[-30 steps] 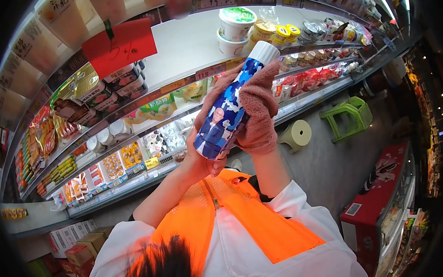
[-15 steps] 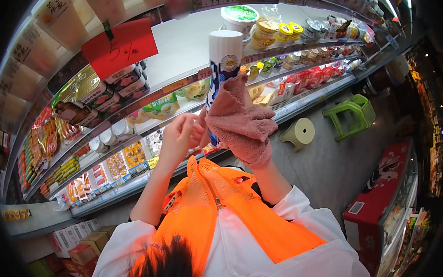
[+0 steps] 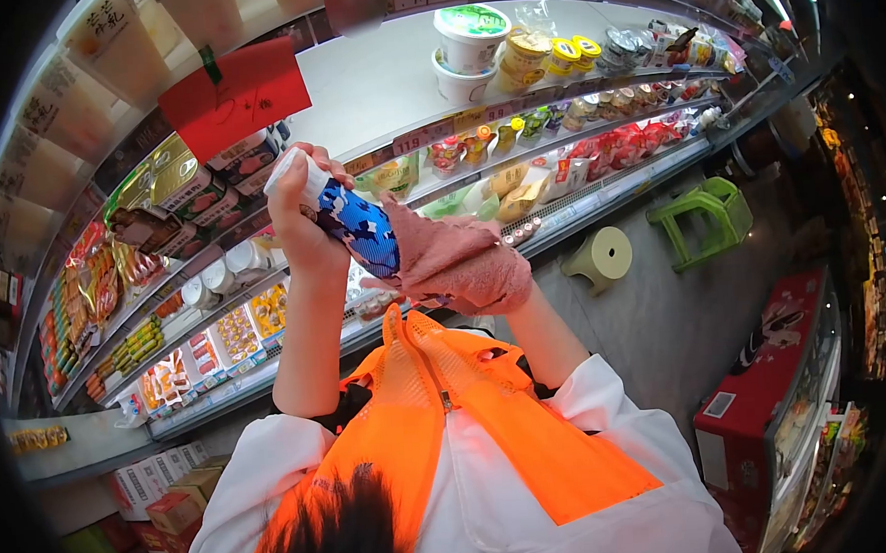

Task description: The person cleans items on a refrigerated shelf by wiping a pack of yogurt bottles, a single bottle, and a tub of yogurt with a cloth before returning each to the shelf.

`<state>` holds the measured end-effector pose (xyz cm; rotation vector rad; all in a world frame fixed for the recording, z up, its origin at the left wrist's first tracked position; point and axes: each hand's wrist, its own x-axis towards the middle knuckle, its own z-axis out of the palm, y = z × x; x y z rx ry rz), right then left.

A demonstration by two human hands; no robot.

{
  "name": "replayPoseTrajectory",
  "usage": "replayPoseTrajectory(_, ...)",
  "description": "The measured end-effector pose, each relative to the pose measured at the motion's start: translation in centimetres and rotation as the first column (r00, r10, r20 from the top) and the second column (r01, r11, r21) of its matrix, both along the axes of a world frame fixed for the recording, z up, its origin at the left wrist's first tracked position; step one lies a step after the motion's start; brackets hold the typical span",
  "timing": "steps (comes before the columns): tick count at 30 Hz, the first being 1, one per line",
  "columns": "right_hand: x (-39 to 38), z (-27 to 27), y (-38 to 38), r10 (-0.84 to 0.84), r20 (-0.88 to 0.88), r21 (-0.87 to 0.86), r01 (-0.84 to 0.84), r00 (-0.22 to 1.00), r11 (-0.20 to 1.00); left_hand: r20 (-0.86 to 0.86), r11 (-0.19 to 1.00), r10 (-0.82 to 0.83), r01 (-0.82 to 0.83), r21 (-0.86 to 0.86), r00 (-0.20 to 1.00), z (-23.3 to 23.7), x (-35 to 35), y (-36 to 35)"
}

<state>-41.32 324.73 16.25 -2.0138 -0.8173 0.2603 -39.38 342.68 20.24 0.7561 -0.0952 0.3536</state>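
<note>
A tall cylindrical bottle [image 3: 358,226] with a white cap and a blue, white and dark pattern is tilted in front of my chest, cap end up to the left. My left hand [image 3: 308,218] is closed round its capped end, thumb near the top. A dusty-pink cloth [image 3: 457,261] is wrapped over the lower end. My right hand [image 3: 535,307] is mostly hidden beneath that cloth, pressing it round the bottle; its fingers do not show.
Chilled shelves [image 3: 352,66] curve ahead, holding white tubs [image 3: 471,40], cans and packets. A red price card [image 3: 238,99] hangs at upper left. On the floor at right are a cream round stool [image 3: 602,258] and a green stool [image 3: 706,223]. A red cabinet [image 3: 760,390] stands nearer.
The bottle has gone from upright to tilted left. My left hand has risen from beside it and closed on the capped end. The cloth has shifted slightly lower with my right hand.
</note>
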Motion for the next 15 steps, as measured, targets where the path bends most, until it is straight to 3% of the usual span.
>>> replayPoseTrajectory(1,0.2,-0.4,1.0,-0.029,0.025,0.099,0.027,0.999,0.995,0.035,1.000,-0.015,0.015,-0.007,0.999,-0.2,-0.1,0.4)
replayPoseTrajectory(2,-0.3,-0.3,1.1,-0.091,-0.171,0.317,0.142,0.981,0.938,0.070,0.999,-0.029,0.030,-0.014,0.997,-0.3,-0.2,0.6)
replayPoseTrajectory(3,-0.8,0.4,1.4,-0.102,-0.344,0.519,0.279,0.934,0.808,0.097,1.000,0.002,-0.002,-0.001,0.995,-0.5,-0.3,0.7)
replayPoseTrajectory(4,-0.6,-0.8,1.4,-0.273,-0.056,0.497,0.263,0.961,0.827,0.169,0.998,0.032,-0.040,0.043,0.985,-0.5,-0.5,0.5)
replayPoseTrajectory(5,-0.4,-3.0,1.6,-0.404,0.241,0.468,0.259,0.882,0.845,0.239,0.993,0.058,-0.080,0.084,0.969,-0.5,-0.8,0.1)
replayPoseTrajectory(7,-0.7,-2.3,2.1,-0.430,0.482,0.383,0.258,0.763,0.887,0.380,0.957,0.091,-0.187,0.223,0.920,-1.0,-1.4,-0.7)
replayPoseTrajectory(9,-0.1,-2.3,1.8,-0.321,0.059,0.275,0.293,0.945,0.916,0.489,0.919,0.067,-0.244,0.310,0.870,-1.8,-1.8,-1.5)
replayPoseTrajectory(10,0.0,-2.1,1.8,-0.255,-0.171,0.218,0.289,0.952,0.932,0.527,0.894,0.041,-0.267,0.360,0.849,-2.3,-2.1,-1.5)
replayPoseTrajectory(12,-0.7,-2.4,1.7,-0.288,-0.091,0.138,0.298,0.953,0.944,0.572,0.752,-0.044,-0.350,0.559,0.819,-4.0,-2.6,-1.4)
replayPoseTrajectory(14,-0.3,-5.5,1.3,-0.293,0.018,0.107,0.289,0.956,0.951,0.637,0.641,-0.158,-0.413,0.647,0.754,-5.2,-3.5,-1.4)
replayPoseTrajectory(15,0.2,-6.9,1.6,-0.319,0.047,0.002,0.319,0.947,0.948,0.646,0.634,-0.238,-0.387,0.669,0.726,-5.5,-3.8,-1.4)
